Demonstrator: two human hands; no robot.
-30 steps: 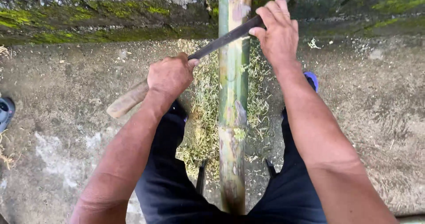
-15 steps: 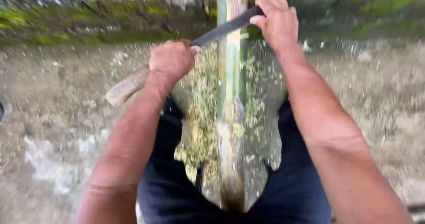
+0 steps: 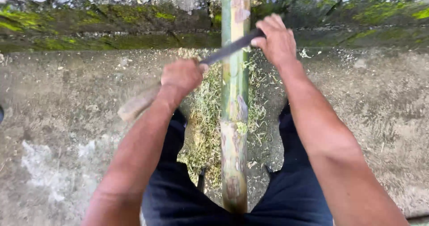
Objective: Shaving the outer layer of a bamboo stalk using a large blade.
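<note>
Now you are clamping your left hand [image 3: 181,76] on the blade's [image 3: 228,52] wooden handle and your right hand [image 3: 278,40] on its tip, having drawn it slightly down the upright bamboo pole [image 3: 234,101] between your knees, lengthening the scraped stretch.

A: The green bamboo pole [image 3: 234,96] runs off at twelve o'clock; its near end hides between the dark-trousered legs [image 3: 178,194].

B: The wooden knife handle [image 3: 136,106] at nine o'clock is blurred.
</note>
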